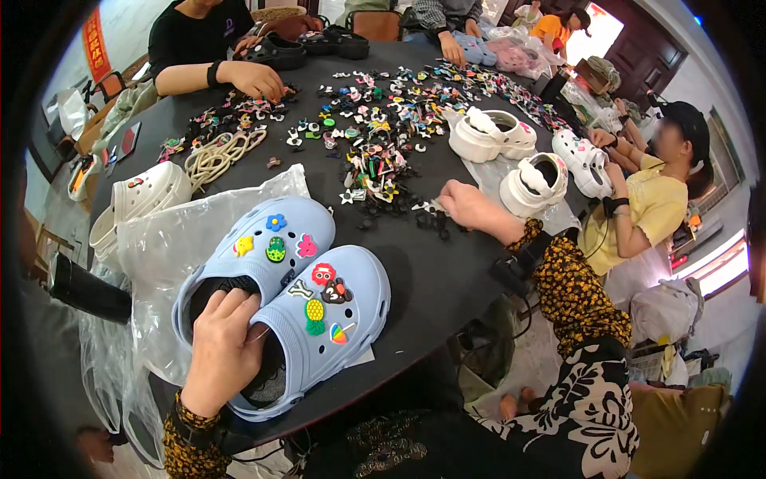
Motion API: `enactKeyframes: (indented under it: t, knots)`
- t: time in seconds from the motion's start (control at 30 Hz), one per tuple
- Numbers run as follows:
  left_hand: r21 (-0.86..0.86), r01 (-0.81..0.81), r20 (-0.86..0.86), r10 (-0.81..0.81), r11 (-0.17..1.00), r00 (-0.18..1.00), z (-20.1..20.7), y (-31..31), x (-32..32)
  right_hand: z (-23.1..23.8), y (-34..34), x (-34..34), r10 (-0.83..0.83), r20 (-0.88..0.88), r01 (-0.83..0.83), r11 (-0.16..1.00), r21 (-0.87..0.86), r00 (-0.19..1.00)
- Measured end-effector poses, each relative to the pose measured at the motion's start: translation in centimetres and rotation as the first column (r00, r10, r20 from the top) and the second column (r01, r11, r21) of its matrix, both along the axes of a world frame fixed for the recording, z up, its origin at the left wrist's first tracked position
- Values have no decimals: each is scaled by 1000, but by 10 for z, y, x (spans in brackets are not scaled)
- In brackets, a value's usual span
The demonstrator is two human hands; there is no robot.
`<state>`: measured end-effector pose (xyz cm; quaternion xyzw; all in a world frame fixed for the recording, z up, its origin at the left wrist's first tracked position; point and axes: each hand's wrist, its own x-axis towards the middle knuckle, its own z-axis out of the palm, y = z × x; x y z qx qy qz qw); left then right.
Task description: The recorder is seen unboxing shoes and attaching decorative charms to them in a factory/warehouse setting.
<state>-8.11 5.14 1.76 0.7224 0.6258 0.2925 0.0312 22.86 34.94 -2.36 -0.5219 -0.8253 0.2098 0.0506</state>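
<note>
Two light blue clogs lie side by side before me. The left clog [313, 217] carries a blue flower, a star, a green charm and a pink one. On the right clog [369, 315] are several charms, among them a pineapple and an umbrella. My left hand [227, 343] has its fingers hooked into the foot openings, closed on the inner edges where the clogs meet. My right hand [472, 206] reaches to the near edge of a pile of shoe charms [383, 164], fingertips pressed together among dark and white pieces. What they pinch, if anything, is hidden.
White clogs [155, 190] and a coil of cream rope [225, 157] lie left, by a clear plastic bag [171, 263]. White platform clogs [488, 136] stand right. Co-workers sit around the dark table [431, 271]; one hand [254, 80] touches charms across from me.
</note>
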Motion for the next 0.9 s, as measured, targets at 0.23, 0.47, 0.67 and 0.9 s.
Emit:
enactKeyframes:
  t: [0.23,0.47,0.67,0.9]
  knots:
    - [-8,-24,-7,24,1000,1000,-1,-3,0,24,-17,-43,-187,-583,-139,872,-468,791]
    - [13,-17,-4,17,1000,1000,-2,-4,-2,21,0,-9,-63,-132,15,940,-342,989]
    - [8,-25,-8,25,1000,1000,0,-2,1,2,-31,-25,-110,-340,-54,897,-439,934]
    - [19,-48,17,47,999,999,-2,-5,-6,24,-42,-66,14,-686,-259,931,-256,727]
